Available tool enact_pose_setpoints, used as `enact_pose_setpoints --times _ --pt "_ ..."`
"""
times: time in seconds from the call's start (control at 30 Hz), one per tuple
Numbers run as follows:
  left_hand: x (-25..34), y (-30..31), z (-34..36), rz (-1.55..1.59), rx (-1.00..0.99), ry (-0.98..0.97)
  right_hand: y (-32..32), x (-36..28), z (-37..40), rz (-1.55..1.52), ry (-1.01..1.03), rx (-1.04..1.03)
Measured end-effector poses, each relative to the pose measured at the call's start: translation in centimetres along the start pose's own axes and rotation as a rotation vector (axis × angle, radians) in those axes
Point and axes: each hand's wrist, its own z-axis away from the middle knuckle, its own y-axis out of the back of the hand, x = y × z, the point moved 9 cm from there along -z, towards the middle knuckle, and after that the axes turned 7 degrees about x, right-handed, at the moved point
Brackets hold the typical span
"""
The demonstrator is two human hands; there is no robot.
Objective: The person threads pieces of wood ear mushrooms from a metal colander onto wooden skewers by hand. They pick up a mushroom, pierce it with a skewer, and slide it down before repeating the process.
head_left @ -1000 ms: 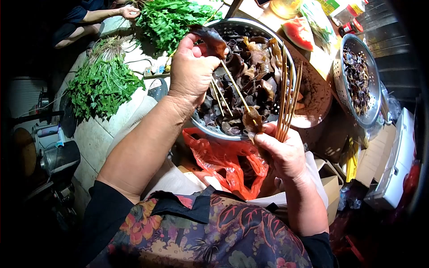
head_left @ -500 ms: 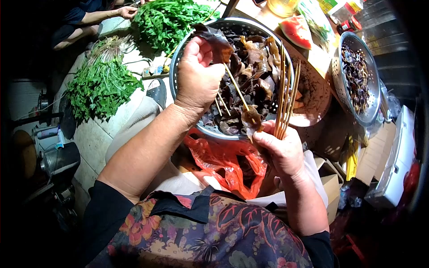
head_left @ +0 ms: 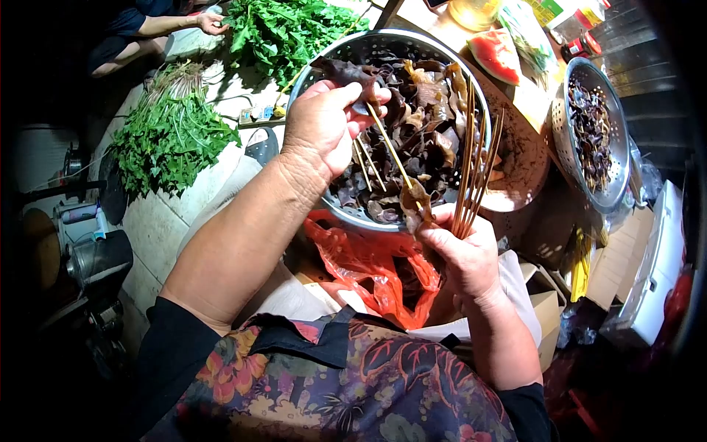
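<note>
My left hand (head_left: pixel 320 129) pinches a dark piece of wood ear mushroom (head_left: pixel 346 72) at the far tip of a thin wooden skewer (head_left: pixel 389 144). My right hand (head_left: pixel 468 254) is closed around the skewer's near end, where another brown mushroom piece (head_left: pixel 414 202) is threaded. That same hand also grips a bundle of several bare skewers (head_left: pixel 479 169), which fan upward. Both hands are over the near side of a metal colander (head_left: pixel 434 48) full of wood ear mushrooms (head_left: pixel 420 125). Two more skewer ends poke out of the pile beside my left hand.
A red plastic bag (head_left: pixel 346 247) lies below the colander. A second colander (head_left: pixel 615 184) at right holds filled skewers. Leafy greens (head_left: pixel 166 140) lie on the floor at left. Watermelon (head_left: pixel 495 57) sits on the table. Another person's hand (head_left: pixel 213 22) is at the top left.
My left hand has turned, and its fingers have moved to the right around the mushroom at the skewer's tip. My right hand has stayed nearly still. The camera view has shifted slightly.
</note>
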Motion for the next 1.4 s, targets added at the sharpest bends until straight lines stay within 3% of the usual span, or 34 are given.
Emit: enact_pose_setpoints --times 0.27,0.43,0.63,0.8,0.93,1.1,1.4 --pt "-1.3 -0.6 0.7 -0.052 -0.059 0.013 -0.2 0.2 -0.2 -0.057 -0.003 0.012" --pt "-0.5 -0.2 0.7 -0.128 0.027 -0.097 -0.1 -0.3 -0.1 -0.090 0.012 0.027" --pt "0.3 -1.0 1.0 -0.257 -0.039 -0.190 0.5 -0.3 -0.1 -0.051 -0.001 0.058" --pt "-0.9 -1.8 1.8 -0.309 -0.111 -0.115 0.8 -0.5 -0.3 -0.084 -0.030 0.066" --pt "0.1 -0.2 0.5 -0.192 -0.005 -0.051 0.8 -0.5 -0.3 -0.025 0.022 0.040" --pt "0.7 -0.2 -0.1 -0.062 -0.031 -0.064 0.4 -0.7 -0.1 -0.044 0.018 0.013" --pt "0.7 0.8 -0.4 -0.051 0.033 -0.016 0.0 -0.6 0.0 -0.007 0.034 -0.019"
